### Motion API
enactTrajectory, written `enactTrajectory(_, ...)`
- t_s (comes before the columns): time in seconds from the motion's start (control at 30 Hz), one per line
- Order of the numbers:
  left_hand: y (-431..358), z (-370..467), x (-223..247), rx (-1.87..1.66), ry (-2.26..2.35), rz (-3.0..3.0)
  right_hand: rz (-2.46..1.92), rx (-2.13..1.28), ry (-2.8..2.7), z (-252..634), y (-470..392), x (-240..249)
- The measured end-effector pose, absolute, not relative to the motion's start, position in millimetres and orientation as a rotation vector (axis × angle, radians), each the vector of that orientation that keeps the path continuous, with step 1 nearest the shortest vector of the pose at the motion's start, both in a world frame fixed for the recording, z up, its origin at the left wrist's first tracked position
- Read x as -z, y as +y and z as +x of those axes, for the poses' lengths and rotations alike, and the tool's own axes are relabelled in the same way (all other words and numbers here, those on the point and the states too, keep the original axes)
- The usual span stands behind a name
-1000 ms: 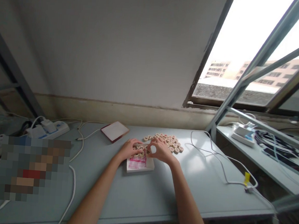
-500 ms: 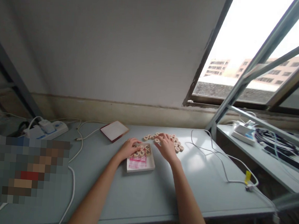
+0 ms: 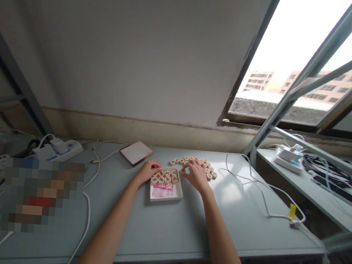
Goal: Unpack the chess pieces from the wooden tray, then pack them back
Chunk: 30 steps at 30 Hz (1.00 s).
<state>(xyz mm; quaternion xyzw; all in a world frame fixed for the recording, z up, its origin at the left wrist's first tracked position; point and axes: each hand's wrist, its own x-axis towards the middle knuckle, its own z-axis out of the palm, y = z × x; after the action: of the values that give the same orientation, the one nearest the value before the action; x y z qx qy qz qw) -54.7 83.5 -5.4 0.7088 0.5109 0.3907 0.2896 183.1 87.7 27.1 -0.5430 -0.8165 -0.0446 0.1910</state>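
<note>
A shallow white box [image 3: 175, 194] lies on the table, with two rows of round wooden Chinese chess pieces [image 3: 167, 179] in its far half. Pink marks show on the bare near part of its floor. My left hand [image 3: 148, 172] is at the box's far left corner, fingers curled against the rim. Just past the right rim, my right hand [image 3: 195, 176] pinches one chess piece [image 3: 183, 170] between thumb and fingers. Loose chess pieces [image 3: 211, 175] lie spread behind and beside my right hand, which partly hides them.
A flat lid-like panel [image 3: 136, 153] with a brown border lies at the back left. White cables [image 3: 88, 210] cross the table's left side, near a power strip [image 3: 71, 151]. Another cable [image 3: 260, 195] loops on the right, by a metal frame post [image 3: 252, 154].
My left hand has drawn back from over the pieces to the box's left corner, uncovering the rows. My right hand has brought a piece slightly nearer the box. The view has shifted a little.
</note>
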Motion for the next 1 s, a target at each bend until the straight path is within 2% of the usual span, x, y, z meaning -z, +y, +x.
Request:
enactTrajectory(0.1, 84.3, -54.2, 6.6, -1.047, 1.358, 1.894, -1.406, -0.076, -2.255, 178.2, 84.1, -36.8)
enactTrajectory(0.27, 87.3, -55.0, 11.1, -1.059, 1.357, 1.897, -0.943, -0.433, -2.482, 144.4, 64.7, -47.2)
enactTrajectory(0.37, 88.4, -55.0, 12.2, -1.071, 1.353, 1.901, -0.743, -0.505, -2.611, 121.6, 52.1, -40.5)
enactTrajectory(0.57, 90.0, -54.4, 14.1, -1.084, 1.346, 1.869, -0.837, -0.392, -2.637, 103.8, 45.0, -23.8)
enactTrajectory(0.73, 89.5, -54.0, 12.7, -1.073, 1.348, 1.897, -0.936, -0.32, -2.547, 117.0, 56.8, -29.0)
enactTrajectory(0.9, 86.8, -53.4, 8.2, -1.045, 1.362, 1.891, -1.438, 0.179, -2.2, 157.8, 82.4, -23.5)
enactTrajectory(1.0, 86.8, -54.0, 8.4, -1.027, 1.366, 1.89, -1.601, 0.33, -2.191, 178.0, 93.7, -11.6)
